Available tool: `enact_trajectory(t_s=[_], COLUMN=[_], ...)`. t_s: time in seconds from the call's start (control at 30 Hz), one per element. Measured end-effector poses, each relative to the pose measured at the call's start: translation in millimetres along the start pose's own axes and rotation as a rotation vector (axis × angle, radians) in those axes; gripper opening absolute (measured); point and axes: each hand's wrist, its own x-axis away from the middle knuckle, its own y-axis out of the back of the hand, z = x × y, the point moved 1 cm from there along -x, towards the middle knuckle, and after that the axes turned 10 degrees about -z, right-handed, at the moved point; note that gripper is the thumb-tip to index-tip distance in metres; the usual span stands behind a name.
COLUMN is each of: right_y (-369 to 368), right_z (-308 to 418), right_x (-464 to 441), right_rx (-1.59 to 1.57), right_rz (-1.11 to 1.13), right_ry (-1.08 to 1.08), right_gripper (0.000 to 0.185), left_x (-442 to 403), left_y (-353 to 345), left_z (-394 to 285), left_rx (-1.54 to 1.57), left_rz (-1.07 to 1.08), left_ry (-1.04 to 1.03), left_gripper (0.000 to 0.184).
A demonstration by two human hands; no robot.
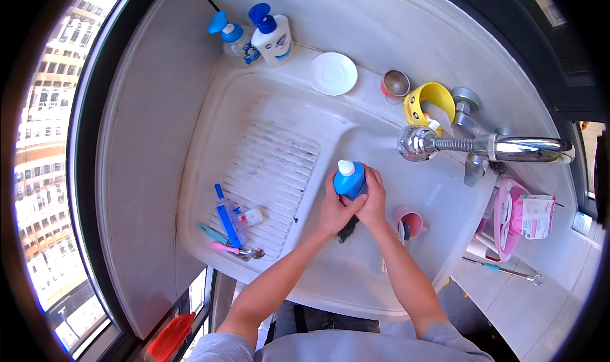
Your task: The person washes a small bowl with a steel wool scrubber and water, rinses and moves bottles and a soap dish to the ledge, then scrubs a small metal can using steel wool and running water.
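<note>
From where I stand, the person in the grey shirt is bent over a white washboard sink (197,225), both arms stretched out above the basin. Between the two hands is a blue plastic bottle (348,183) with a white cap, leaning a little, its top towards the wall. The left hand (334,209) is curled round one side of it and the right hand (376,200) round the other, the thumbs meeting in front, so both have a grip on it. Just below the hands a dark, bristly object (347,230) shows in part; I can't tell quite what it is. Near the right forearm a pink mug (414,223) sits in the basin with something dark inside. On the ridged washboard side, well apart from the hands, a blue plastic tool (227,225) lies beside a pink-handled utensil (223,247) with a shiny metal end. Along the back ledge I see two pump bottles, one clear with a light blue top (236,41) and one white with a dark blue top (274,43), then a white saucer (333,73), a small red cup (395,84) and a yellow cup (414,105) with a face on it. The chrome faucet (457,144) reaches over the basin, to the right of the bottle.
</note>
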Motion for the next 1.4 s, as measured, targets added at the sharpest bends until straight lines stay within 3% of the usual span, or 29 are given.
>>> enact_trajectory(t_s=[0.07,0.13,0.2,0.23,0.3,0.33,0.4,0.43,0.63,0.73,0.83,0.9,1.03,1.1,1.2,1.3,1.4], right_y=[-0.2,-1.0,2.6,2.9,1.3,4.5,11.2,11.1,23.2,29.8,37.5,38.8,30.6,24.3,29.6,46.8,60.3], right_z=[22.3,35.4,34.8,30.9,13.4,5.9,-5.9,-4.6,0.1,-15.9,-3.6,-3.4,9.6,4.2,-4.8,-14.4,-23.2], right_x=[-13.0,-23.5,-37.1,-43.2,-57.8,-65.3,-77.3,-79.7,-69.5,-58.3,-39.3,-27.5,36.5,75.4,131.0,167.5,183.0], right_rx=[-0.008,-0.014,-0.310,-0.308,-0.915,-0.912,-1.414,-1.414,-1.191,-1.093,-0.867,-0.786,-0.600,-0.587,-0.239,-0.001,0.028], right_rz=[0.040,0.083,0.207,0.210,-0.099,-0.100,-0.264,-0.268,-0.235,-0.282,-0.267,-0.186,0.017,0.124,0.193,0.277,0.297], right_ry=[0.054,0.105,-0.009,-0.012,-0.708,-0.712,-0.829,-0.826,-0.805,-0.822,-0.787,-0.730,-0.830,-0.869,-0.682,-0.690,-0.777], right_gripper=[0.076,0.074,0.068,0.068,0.049,0.049,0.034,0.034,0.032,0.033,0.041,0.037,0.035,0.031,0.030,0.032,0.032], left_x=[-2.6,-9.9,-18.1,-23.3,-35.0,-40.1,-52.1,-62.2,-138.1,-161.3,-185.4,-199.4,-236.5,-241.5,-252.2,-269.9,-277.8], left_y=[12.0,23.0,40.2,53.4,81.3,89.7,104.2,110.2,149.0,173.6,197.1,212.4,223.2,218.8,213.6,209.3,203.7], left_z=[-17.1,-17.8,-21.9,-30.7,-45.3,-45.0,-45.0,-45.9,-74.1,-82.5,-73.7,-73.1,-83.8,-90.9,-98.9,-92.1,-87.0], left_rx=[0.361,0.398,0.398,0.399,0.259,0.259,0.068,0.111,0.076,0.146,0.084,-0.115,-0.149,-0.255,-0.278,-0.279,-0.225], left_rz=[0.004,-0.079,-0.207,-0.206,-0.223,-0.221,-0.275,-0.353,-0.629,-0.630,-0.722,-0.777,-0.904,-0.892,-0.833,-0.825,-0.782], left_ry=[0.365,0.348,0.214,0.219,0.067,0.070,-0.070,-0.103,-0.339,-0.216,-0.313,-0.322,-0.418,-0.408,-0.296,-0.357,-0.336], left_gripper=[0.069,0.068,0.064,0.064,0.061,0.061,0.059,0.059,0.054,0.054,0.063,0.066,0.067,0.065,0.066,0.069,0.065])
